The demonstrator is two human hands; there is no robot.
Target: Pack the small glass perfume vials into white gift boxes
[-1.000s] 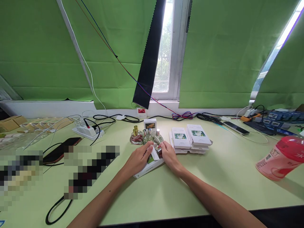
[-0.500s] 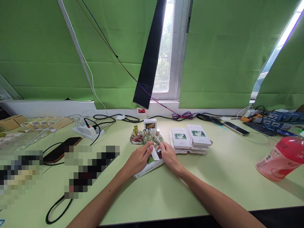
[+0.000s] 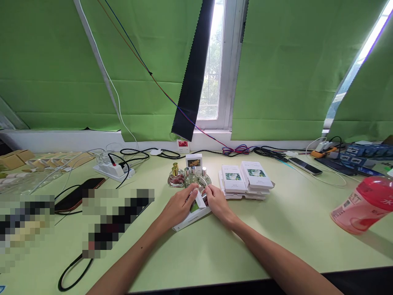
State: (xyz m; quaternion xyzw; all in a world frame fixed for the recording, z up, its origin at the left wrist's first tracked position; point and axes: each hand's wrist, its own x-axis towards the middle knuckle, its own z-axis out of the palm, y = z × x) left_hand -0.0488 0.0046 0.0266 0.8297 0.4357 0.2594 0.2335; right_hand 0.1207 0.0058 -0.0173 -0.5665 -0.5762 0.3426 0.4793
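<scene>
Here, both hands (image 3: 199, 205) curled, gripping box (image 3: 192, 218)

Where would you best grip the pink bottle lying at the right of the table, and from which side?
Grip the pink bottle around its pale body, coming from above. It lies tilted on its side, the red cap pointing away, so the long flanks are free while the table blocks the underside.

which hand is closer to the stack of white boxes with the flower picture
Right. The right hand sits just beside the stack of white boxes, near its left edge; the left hand lies farther left, on the open white box.
</scene>
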